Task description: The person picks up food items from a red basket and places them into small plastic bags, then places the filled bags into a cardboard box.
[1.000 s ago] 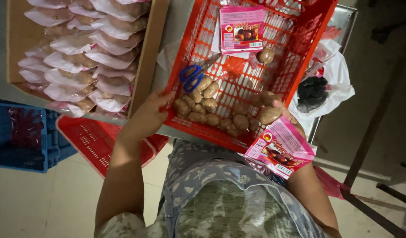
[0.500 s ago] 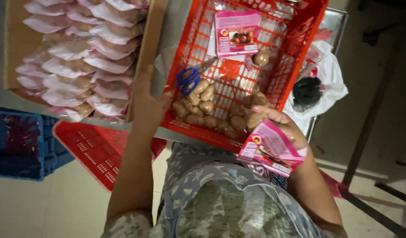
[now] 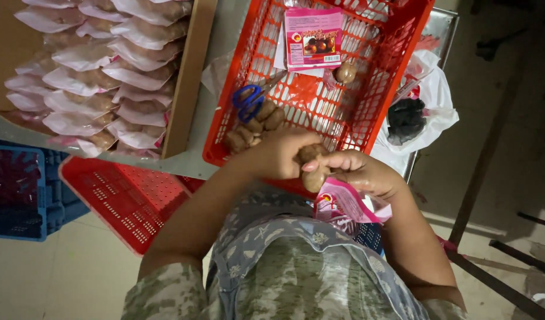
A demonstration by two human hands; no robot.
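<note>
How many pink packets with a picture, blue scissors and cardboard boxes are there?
Pink packets: 2, one in the red basket, one in the right hand
Blue scissors: 1
Cardboard box: 1
Total: 4

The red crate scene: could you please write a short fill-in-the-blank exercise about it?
1. The scissors in the red crate have ____ handles.
2. The right hand holds a ____ packet.
3. The filled bags lie in a ____ box.
4. The left hand holds brown ____.

Missing words: blue; pink; cardboard; fruits
</note>
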